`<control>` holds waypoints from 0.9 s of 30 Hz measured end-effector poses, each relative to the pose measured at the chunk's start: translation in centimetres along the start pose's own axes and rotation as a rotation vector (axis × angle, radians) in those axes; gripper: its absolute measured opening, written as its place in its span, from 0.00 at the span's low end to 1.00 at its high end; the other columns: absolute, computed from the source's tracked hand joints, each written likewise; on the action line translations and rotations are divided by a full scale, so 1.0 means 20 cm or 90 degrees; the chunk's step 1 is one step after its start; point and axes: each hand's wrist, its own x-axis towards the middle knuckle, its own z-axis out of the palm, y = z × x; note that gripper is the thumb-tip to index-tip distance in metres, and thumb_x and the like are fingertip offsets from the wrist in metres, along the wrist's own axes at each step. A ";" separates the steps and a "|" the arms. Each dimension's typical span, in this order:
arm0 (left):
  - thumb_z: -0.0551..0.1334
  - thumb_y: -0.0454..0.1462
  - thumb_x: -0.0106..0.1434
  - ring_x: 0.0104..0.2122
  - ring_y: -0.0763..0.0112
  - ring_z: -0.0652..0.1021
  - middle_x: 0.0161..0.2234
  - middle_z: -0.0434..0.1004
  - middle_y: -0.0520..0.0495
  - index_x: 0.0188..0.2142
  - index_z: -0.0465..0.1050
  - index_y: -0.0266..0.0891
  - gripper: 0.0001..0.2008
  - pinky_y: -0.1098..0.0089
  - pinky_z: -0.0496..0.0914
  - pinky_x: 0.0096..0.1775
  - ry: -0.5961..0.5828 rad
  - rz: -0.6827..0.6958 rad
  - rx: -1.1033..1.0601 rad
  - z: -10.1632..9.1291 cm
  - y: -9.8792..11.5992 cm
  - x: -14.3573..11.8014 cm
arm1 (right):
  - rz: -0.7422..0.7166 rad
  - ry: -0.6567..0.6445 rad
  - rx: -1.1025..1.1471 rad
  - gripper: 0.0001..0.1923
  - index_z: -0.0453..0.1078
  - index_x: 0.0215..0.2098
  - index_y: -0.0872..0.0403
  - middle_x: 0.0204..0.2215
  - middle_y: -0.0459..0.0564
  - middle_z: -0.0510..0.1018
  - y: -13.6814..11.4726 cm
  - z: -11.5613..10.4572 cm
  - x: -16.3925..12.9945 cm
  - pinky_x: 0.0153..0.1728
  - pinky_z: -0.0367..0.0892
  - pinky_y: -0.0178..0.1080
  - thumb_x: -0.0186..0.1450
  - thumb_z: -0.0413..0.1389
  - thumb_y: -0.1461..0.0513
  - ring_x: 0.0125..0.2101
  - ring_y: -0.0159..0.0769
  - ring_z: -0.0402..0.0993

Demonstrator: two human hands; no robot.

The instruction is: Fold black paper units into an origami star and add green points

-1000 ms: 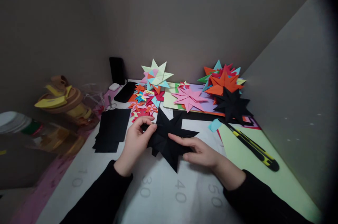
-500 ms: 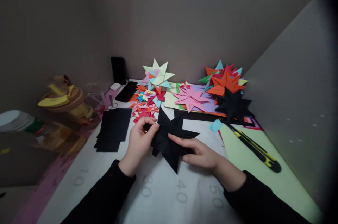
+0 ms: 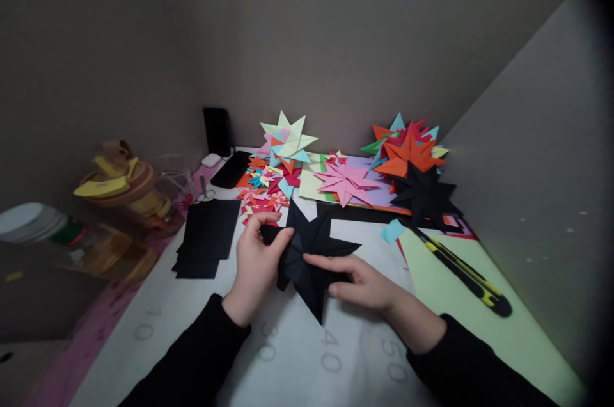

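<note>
Your left hand (image 3: pixel 255 261) pinches the left edge of the black paper star (image 3: pixel 309 250), thumb on top, fingers curled under a point. Your right hand (image 3: pixel 365 281) lies flat, index finger pressing the star's middle down on the white cutting mat (image 3: pixel 288 356). The star sits between both hands, near the mat's centre. A stack of black paper squares (image 3: pixel 207 235) lies just left of your left hand. Beyond, coloured paper stars (image 3: pixel 345 182) crowd the back, and a yellow-black utility knife (image 3: pixel 460 269) rests on the pale green sheet (image 3: pixel 484 317) to the right.
</note>
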 end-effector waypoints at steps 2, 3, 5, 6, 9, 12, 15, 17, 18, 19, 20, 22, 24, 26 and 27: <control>0.66 0.36 0.54 0.37 0.67 0.76 0.36 0.76 0.49 0.36 0.71 0.40 0.09 0.68 0.69 0.39 0.006 0.016 0.006 0.00 0.00 -0.01 | 0.012 0.010 -0.015 0.27 0.62 0.60 0.50 0.57 0.52 0.70 0.00 0.01 0.00 0.56 0.61 0.50 0.63 0.57 0.59 0.55 0.48 0.68; 0.66 0.35 0.54 0.37 0.67 0.76 0.36 0.76 0.49 0.35 0.71 0.39 0.09 0.69 0.69 0.39 0.002 0.018 0.009 0.00 0.00 -0.01 | 0.015 0.015 -0.022 0.27 0.62 0.60 0.51 0.56 0.52 0.70 0.00 0.01 0.00 0.55 0.62 0.50 0.63 0.56 0.59 0.55 0.48 0.69; 0.65 0.36 0.55 0.35 0.68 0.76 0.34 0.76 0.50 0.36 0.71 0.39 0.08 0.69 0.69 0.37 -0.016 0.012 0.025 0.00 -0.01 -0.01 | 0.017 0.025 -0.036 0.27 0.62 0.60 0.51 0.56 0.52 0.70 0.00 0.01 0.00 0.56 0.61 0.51 0.63 0.56 0.60 0.55 0.47 0.68; 0.65 0.36 0.56 0.34 0.68 0.76 0.34 0.76 0.50 0.36 0.71 0.39 0.08 0.70 0.69 0.36 -0.028 0.012 0.032 -0.01 -0.02 -0.01 | 0.018 0.029 -0.044 0.27 0.62 0.60 0.51 0.57 0.52 0.70 0.00 0.01 0.00 0.56 0.60 0.51 0.63 0.56 0.61 0.55 0.47 0.68; 0.65 0.36 0.56 0.40 0.67 0.76 0.38 0.76 0.48 0.38 0.71 0.40 0.09 0.68 0.69 0.40 -0.082 0.053 0.027 -0.04 -0.04 0.01 | 0.017 0.036 -0.058 0.27 0.62 0.60 0.51 0.56 0.51 0.70 -0.01 0.00 0.00 0.57 0.59 0.51 0.62 0.56 0.63 0.56 0.46 0.67; 0.65 0.36 0.56 0.46 0.64 0.74 0.45 0.74 0.45 0.37 0.72 0.40 0.09 0.68 0.70 0.41 -0.143 0.105 0.005 -0.08 -0.05 0.04 | 0.015 0.044 -0.064 0.27 0.62 0.60 0.50 0.57 0.51 0.70 -0.01 -0.01 -0.01 0.58 0.58 0.51 0.61 0.55 0.64 0.56 0.45 0.67; 0.65 0.36 0.56 0.49 0.61 0.73 0.50 0.70 0.42 0.39 0.73 0.40 0.09 0.71 0.72 0.35 -0.173 0.139 0.038 -0.12 -0.04 0.06 | 0.020 0.060 -0.077 0.28 0.62 0.60 0.50 0.57 0.50 0.69 -0.01 -0.02 -0.01 0.58 0.58 0.50 0.61 0.55 0.65 0.57 0.45 0.66; 0.65 0.36 0.57 0.48 0.61 0.73 0.50 0.70 0.41 0.39 0.74 0.40 0.09 0.71 0.72 0.33 -0.185 0.165 0.062 -0.14 -0.03 0.07 | 0.022 0.064 -0.086 0.28 0.63 0.59 0.50 0.57 0.50 0.69 -0.01 -0.03 -0.01 0.58 0.58 0.50 0.61 0.55 0.66 0.57 0.44 0.66; 0.65 0.36 0.57 0.48 0.61 0.73 0.49 0.70 0.41 0.38 0.74 0.40 0.08 0.71 0.72 0.32 -0.192 0.176 0.074 -0.15 -0.03 0.08 | 0.021 0.065 -0.088 0.28 0.63 0.59 0.50 0.57 0.50 0.69 -0.01 -0.03 -0.01 0.58 0.58 0.50 0.60 0.55 0.66 0.57 0.44 0.66; 0.65 0.36 0.58 0.47 0.61 0.74 0.48 0.71 0.41 0.38 0.74 0.40 0.08 0.72 0.72 0.31 -0.200 0.185 0.086 -0.15 -0.03 0.08 | 0.020 0.065 -0.089 0.28 0.63 0.59 0.50 0.57 0.50 0.69 -0.01 -0.02 -0.01 0.58 0.58 0.50 0.60 0.55 0.66 0.57 0.44 0.66; 0.64 0.35 0.58 0.46 0.62 0.74 0.47 0.72 0.41 0.38 0.74 0.40 0.08 0.72 0.72 0.30 -0.206 0.194 0.097 -0.15 -0.03 0.08 | 0.017 0.065 -0.087 0.28 0.63 0.59 0.50 0.57 0.50 0.69 -0.01 -0.02 -0.01 0.58 0.58 0.50 0.60 0.55 0.66 0.57 0.44 0.66; 0.64 0.35 0.58 0.45 0.62 0.75 0.46 0.73 0.41 0.39 0.74 0.40 0.08 0.72 0.72 0.29 -0.211 0.210 0.114 -0.15 -0.02 0.09 | 0.012 0.063 -0.085 0.28 0.63 0.59 0.49 0.57 0.50 0.69 0.00 -0.02 -0.01 0.58 0.58 0.50 0.60 0.54 0.66 0.57 0.44 0.66; 0.64 0.34 0.58 0.44 0.63 0.75 0.45 0.74 0.41 0.38 0.73 0.39 0.07 0.72 0.73 0.29 -0.209 0.226 0.119 -0.15 -0.03 0.08 | 0.006 0.059 -0.084 0.28 0.63 0.59 0.49 0.56 0.50 0.70 0.00 -0.02 -0.01 0.58 0.59 0.50 0.60 0.54 0.67 0.56 0.44 0.67; 0.63 0.33 0.59 0.43 0.64 0.76 0.45 0.74 0.41 0.35 0.72 0.39 0.04 0.72 0.73 0.30 -0.202 0.243 0.119 -0.15 -0.04 0.08 | 0.005 0.057 -0.081 0.28 0.63 0.59 0.49 0.56 0.50 0.70 0.01 -0.02 -0.02 0.57 0.60 0.50 0.60 0.54 0.67 0.56 0.44 0.68; 0.62 0.32 0.59 0.43 0.64 0.76 0.44 0.75 0.42 0.34 0.72 0.39 0.03 0.72 0.73 0.30 -0.195 0.251 0.119 -0.15 -0.04 0.08 | 0.005 0.057 -0.075 0.28 0.62 0.59 0.49 0.57 0.50 0.70 0.01 -0.03 -0.02 0.58 0.59 0.50 0.60 0.55 0.66 0.56 0.44 0.67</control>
